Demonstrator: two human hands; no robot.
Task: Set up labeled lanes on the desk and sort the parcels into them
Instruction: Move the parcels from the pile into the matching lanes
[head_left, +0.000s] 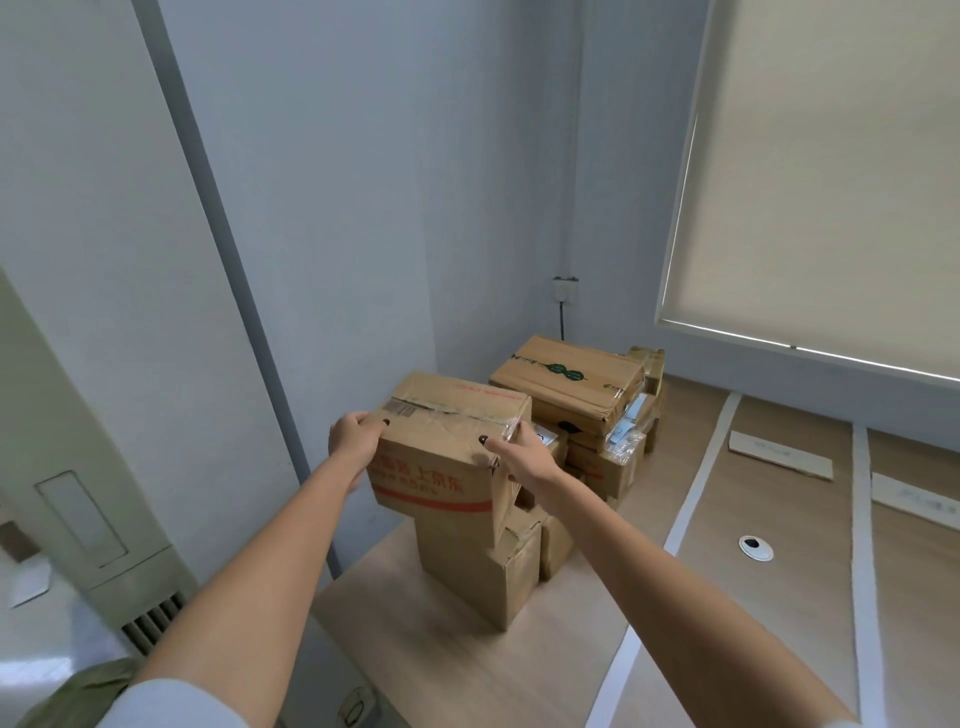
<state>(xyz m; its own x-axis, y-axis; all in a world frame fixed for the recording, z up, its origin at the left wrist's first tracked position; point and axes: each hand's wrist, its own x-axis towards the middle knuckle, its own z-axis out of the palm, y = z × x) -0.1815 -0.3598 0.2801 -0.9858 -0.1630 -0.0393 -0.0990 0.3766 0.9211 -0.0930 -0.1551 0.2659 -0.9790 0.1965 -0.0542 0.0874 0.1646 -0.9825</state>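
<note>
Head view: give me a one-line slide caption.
Both hands, left and right, grip the red-printed box atop the parcel stack.

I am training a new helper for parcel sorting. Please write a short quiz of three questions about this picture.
1. True or false: both hands hold the same box.
2. What marks the lanes on the desk? A) white tape strips B) red rope C) chalk
3. Which print is on the top box of the far pile?

Key
1. True: the left hand and the right hand grip the box with red print.
2. A: white tape strips cross the desk.
3. Green print, on the far box.
</note>
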